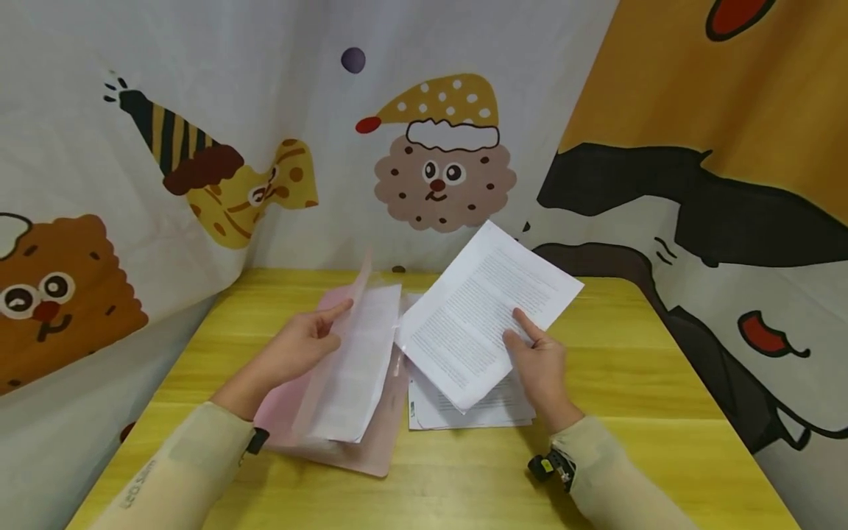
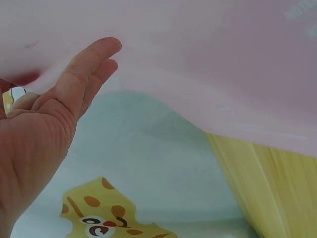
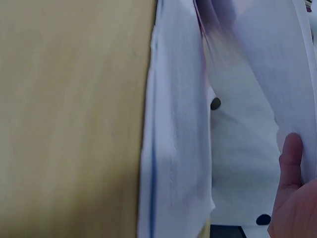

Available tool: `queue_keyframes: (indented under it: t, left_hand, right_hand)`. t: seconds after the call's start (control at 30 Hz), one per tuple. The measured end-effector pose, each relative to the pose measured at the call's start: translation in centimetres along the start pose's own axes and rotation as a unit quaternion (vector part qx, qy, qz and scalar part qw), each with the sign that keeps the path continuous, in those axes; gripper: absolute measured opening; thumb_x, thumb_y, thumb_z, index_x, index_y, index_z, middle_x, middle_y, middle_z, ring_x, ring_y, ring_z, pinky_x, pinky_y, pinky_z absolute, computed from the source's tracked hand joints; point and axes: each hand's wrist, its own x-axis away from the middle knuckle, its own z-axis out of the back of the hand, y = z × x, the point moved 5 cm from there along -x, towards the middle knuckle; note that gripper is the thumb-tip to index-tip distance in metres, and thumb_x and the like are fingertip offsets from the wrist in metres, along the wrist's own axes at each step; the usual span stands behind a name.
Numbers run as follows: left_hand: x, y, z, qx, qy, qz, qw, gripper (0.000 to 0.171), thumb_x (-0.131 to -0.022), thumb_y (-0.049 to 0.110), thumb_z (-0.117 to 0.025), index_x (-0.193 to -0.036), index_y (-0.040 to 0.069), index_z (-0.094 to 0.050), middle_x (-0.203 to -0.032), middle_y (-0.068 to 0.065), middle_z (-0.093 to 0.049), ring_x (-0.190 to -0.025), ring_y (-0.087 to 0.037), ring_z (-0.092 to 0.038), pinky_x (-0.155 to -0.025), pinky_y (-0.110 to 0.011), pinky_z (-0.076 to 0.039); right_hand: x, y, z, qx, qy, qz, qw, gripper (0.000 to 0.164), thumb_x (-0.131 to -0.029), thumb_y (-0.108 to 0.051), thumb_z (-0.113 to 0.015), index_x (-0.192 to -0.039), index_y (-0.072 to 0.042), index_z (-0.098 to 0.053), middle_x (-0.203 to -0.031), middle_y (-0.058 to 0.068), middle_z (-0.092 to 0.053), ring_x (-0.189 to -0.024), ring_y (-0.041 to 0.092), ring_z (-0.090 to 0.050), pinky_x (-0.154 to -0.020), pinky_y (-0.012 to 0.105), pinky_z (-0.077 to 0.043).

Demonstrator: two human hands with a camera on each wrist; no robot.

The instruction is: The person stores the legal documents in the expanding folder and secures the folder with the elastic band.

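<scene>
My left hand (image 1: 301, 346) holds the raised cover of a pink translucent folder (image 1: 371, 453) between thumb and fingers. In the left wrist view, fingers (image 2: 81, 79) lie along the folder's pink sheet (image 2: 198, 64). White pages (image 1: 364, 346) stand tilted inside the open folder. On the other side, my right hand (image 1: 543, 368) pinches printed sheets (image 1: 464, 324) by their right edge, thumb and forefinger on the text side. These sheets are slanted and lifted above a stack of printed papers (image 1: 430, 412) on the table. Their lower left corner overlaps the folder's right edge in the head view.
The yellow wood-grain table (image 1: 636, 412) extends around the folder and papers. Behind it hangs a white curtain (image 1: 305, 66) with cartoon prints, reaching down to the table's back edge. A strap with a small camera (image 1: 553, 467) sits on the right wrist.
</scene>
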Motion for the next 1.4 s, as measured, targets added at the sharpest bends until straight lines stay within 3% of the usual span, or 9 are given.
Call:
queue_keyframes:
  t: [0.07, 0.17, 0.33, 0.43, 0.67, 1.0, 1.23, 1.37, 1.4]
  left_hand:
    - [-0.2, 0.0, -0.1, -0.005, 0.007, -0.001, 1.0000, 0.065, -0.102, 0.007, -0.056, -0.165, 0.015, -0.041, -0.068, 0.004, -0.035, -0.050, -0.008, -0.026, -0.050, -0.024, -0.033]
    - [-0.3, 0.1, -0.3, -0.011, 0.018, -0.003, 0.9998, 0.065, -0.102, 0.007, -0.056, -0.165, 0.014, -0.042, -0.072, 0.002, -0.038, -0.051, -0.008, -0.026, -0.051, -0.025, -0.034]
    - [-0.4, 0.2, -0.6, -0.013, 0.024, 0.000, 0.9996, 0.065, -0.102, 0.006, -0.057, -0.164, 0.011, -0.042, -0.068, 0.004, -0.032, -0.054, -0.010, -0.027, -0.051, -0.024, -0.033]
    - [-0.6, 0.3, -0.8, -0.011, 0.026, -0.005, 0.9996, 0.065, -0.101, 0.006, -0.057, -0.164, 0.009, -0.042, -0.065, 0.007, -0.028, -0.054, -0.009, -0.024, -0.050, -0.024, -0.030]
    - [-0.8, 0.5, -1.1, -0.011, 0.029, -0.017, 0.9994, 0.066, -0.099, 0.007, -0.057, -0.164, 0.007, -0.042, -0.068, 0.007, -0.027, -0.053, -0.007, -0.023, -0.049, -0.022, -0.028]
    - [-0.6, 0.3, -1.5, -0.024, 0.009, -0.001, 0.9997, 0.067, -0.100, 0.007, -0.057, -0.165, 0.012, -0.041, -0.076, 0.003, -0.030, -0.054, -0.009, -0.028, -0.051, -0.022, -0.030]
    - [-0.8, 0.8, -1.5, -0.017, 0.016, -0.011, 0.9997, 0.067, -0.099, 0.007, -0.057, -0.164, 0.011, -0.042, -0.073, 0.004, -0.030, -0.053, -0.009, -0.026, -0.051, -0.022, -0.029]
    - [-0.7, 0.8, -1.5, -0.012, 0.020, -0.008, 0.9997, 0.066, -0.101, 0.006, -0.057, -0.165, 0.010, -0.041, -0.077, -0.003, -0.040, -0.052, -0.009, -0.025, -0.050, -0.023, -0.030]
    - [-0.7, 0.8, -1.4, -0.009, 0.021, -0.008, 0.9997, 0.065, -0.101, 0.006, -0.056, -0.165, 0.010, -0.041, -0.083, -0.008, -0.051, -0.052, -0.010, -0.025, -0.050, -0.023, -0.030]
  right_hand:
    - [0.2, 0.1, -0.5, 0.006, -0.017, 0.009, 1.000, 0.049, -0.102, -0.019, -0.073, -0.149, -0.015, -0.063, -0.156, -0.006, -0.060, -0.154, 0.010, -0.041, -0.095, 0.001, -0.043]
    - [0.5, 0.3, -1.2, 0.015, -0.057, 0.007, 0.998, 0.048, -0.102, -0.017, -0.073, -0.149, -0.014, -0.063, -0.156, -0.004, -0.060, -0.153, 0.013, -0.043, -0.097, 0.001, -0.042]
    - [1.2, 0.6, -2.1, 0.034, -0.126, -0.026, 0.991, 0.049, -0.101, -0.018, -0.073, -0.149, -0.015, -0.064, -0.159, -0.002, -0.058, -0.157, 0.017, -0.039, -0.118, 0.025, -0.041]
    - [1.4, 0.6, -2.6, 0.042, -0.168, -0.039, 0.984, 0.049, -0.101, -0.017, -0.073, -0.149, -0.014, -0.065, -0.162, 0.003, -0.055, -0.158, 0.024, -0.038, -0.118, 0.038, -0.044]
    - [1.6, 0.2, -4.1, 0.035, -0.237, -0.054, 0.969, 0.049, -0.098, -0.012, -0.075, -0.146, -0.010, -0.066, -0.158, 0.012, -0.058, -0.137, 0.030, -0.060, -0.089, 0.024, -0.057]
    - [1.5, 0.0, -7.2, 0.030, -0.307, -0.043, 0.950, 0.047, -0.097, -0.009, -0.074, -0.143, -0.004, -0.068, -0.152, 0.015, -0.064, -0.114, 0.021, -0.072, -0.091, 0.028, -0.058]
    - [1.3, -0.8, -10.8, 0.026, -0.304, -0.023, 0.952, 0.043, -0.095, -0.007, -0.075, -0.138, -0.008, -0.073, -0.150, 0.008, -0.067, -0.150, 0.031, -0.049, -0.121, 0.050, -0.044]
    - [1.6, -1.0, -12.6, 0.022, -0.308, -0.024, 0.951, 0.044, -0.094, -0.010, -0.076, -0.138, -0.010, -0.074, -0.153, 0.011, -0.063, -0.156, 0.034, -0.041, -0.126, 0.054, -0.036]
    - [1.7, -1.1, -12.6, 0.029, -0.301, -0.022, 0.953, 0.044, -0.094, -0.011, -0.077, -0.138, -0.010, -0.074, -0.154, 0.011, -0.063, -0.156, 0.035, -0.041, -0.126, 0.054, -0.037]
